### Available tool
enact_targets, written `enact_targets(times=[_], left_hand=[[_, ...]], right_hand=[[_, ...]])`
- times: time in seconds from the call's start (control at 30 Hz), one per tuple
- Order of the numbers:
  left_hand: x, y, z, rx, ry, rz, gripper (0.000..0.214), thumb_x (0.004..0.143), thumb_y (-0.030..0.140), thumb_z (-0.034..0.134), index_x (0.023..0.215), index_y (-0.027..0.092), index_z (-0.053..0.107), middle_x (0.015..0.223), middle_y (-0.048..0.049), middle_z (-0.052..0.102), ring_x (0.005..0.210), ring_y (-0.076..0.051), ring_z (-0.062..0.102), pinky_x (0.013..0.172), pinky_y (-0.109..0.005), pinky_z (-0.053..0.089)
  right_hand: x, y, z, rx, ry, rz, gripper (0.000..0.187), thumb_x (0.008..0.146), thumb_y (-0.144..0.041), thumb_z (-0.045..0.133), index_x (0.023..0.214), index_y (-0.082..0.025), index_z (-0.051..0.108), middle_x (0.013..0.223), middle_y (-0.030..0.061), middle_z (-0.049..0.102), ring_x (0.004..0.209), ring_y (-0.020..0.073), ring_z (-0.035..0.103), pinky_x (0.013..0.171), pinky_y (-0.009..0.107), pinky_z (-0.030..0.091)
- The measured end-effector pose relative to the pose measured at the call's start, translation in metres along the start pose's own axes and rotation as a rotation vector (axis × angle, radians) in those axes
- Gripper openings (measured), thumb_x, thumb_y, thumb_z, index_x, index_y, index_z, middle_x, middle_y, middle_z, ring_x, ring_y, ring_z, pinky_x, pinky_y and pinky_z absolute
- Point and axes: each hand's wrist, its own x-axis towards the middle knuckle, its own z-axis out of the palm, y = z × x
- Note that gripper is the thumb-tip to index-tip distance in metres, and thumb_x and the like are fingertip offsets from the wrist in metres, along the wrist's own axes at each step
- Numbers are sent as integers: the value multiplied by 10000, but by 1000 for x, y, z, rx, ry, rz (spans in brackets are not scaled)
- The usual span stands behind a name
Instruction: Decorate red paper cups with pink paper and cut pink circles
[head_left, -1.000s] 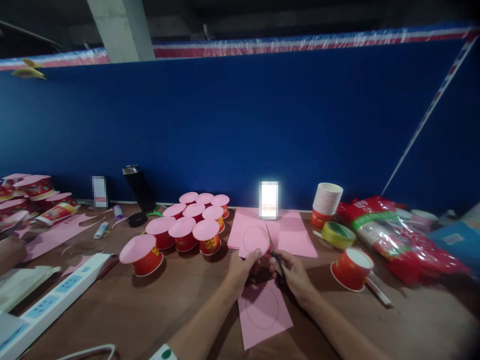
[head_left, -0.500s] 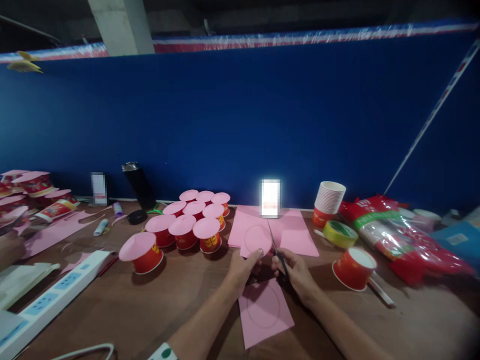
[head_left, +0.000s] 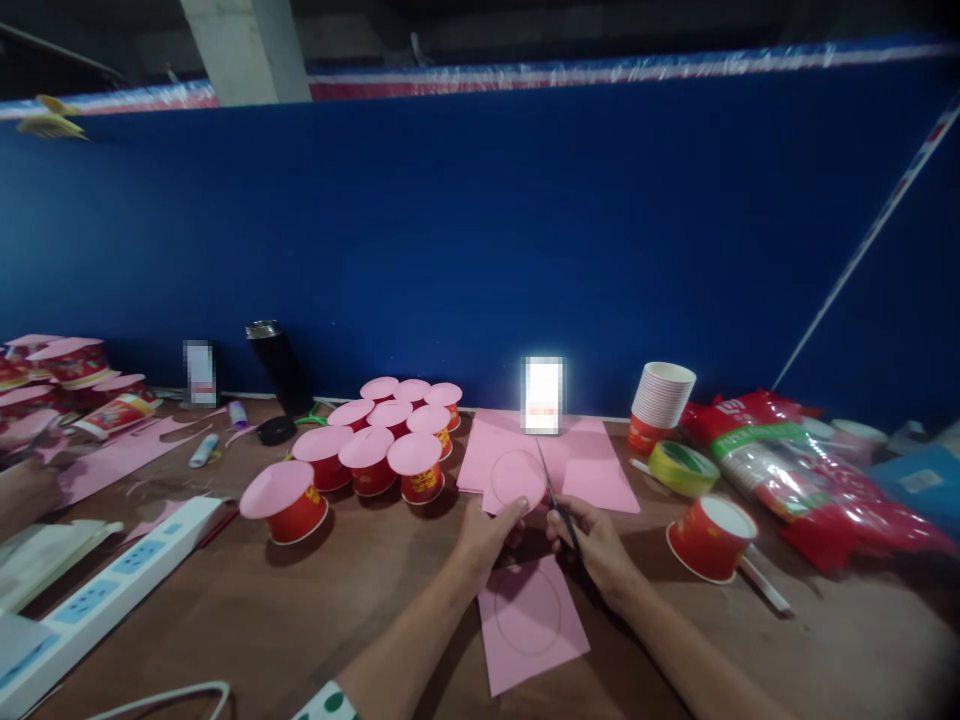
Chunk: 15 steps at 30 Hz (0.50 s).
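Between thumb and fingers, my left hand (head_left: 495, 530) grips a piece of pink paper (head_left: 517, 480) marked with a drawn circle. My right hand (head_left: 589, 540) is closed around the handles of dark scissors (head_left: 564, 518), whose blades point away from me along the paper's right edge. Below my hands a square pink sheet (head_left: 529, 625), also bearing a drawn circle, lies on the table. Behind them is a larger stack of pink paper (head_left: 600, 470).
Several red paper cups (head_left: 367, 465) topped with pink discs stand left. Stacked cups (head_left: 660, 405), yellow tape (head_left: 682, 468), an upturned red cup (head_left: 712, 538) and a red cup package (head_left: 780, 450) sit right. A power strip (head_left: 105, 600) and a co-worker's hand (head_left: 26, 495) are at left.
My hands, the paper and the scissors hold almost the same place. The whole view shifts very slightly. At far left the co-worker's hand has moved a little.
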Motion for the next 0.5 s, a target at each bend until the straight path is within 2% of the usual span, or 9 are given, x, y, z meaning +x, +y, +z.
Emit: enact_targets(times=[0.5], left_hand=[[-1,1,0,-4,19,-40,314,632,389,747,629,117,589,479,0,556,391,-83,472,386,-194,360]], right_hand=[[0,-3,-1,-23,-20,-15,521,629,-505,779,977,-142,646,587,-25,562,484,64,457,423,174,304]])
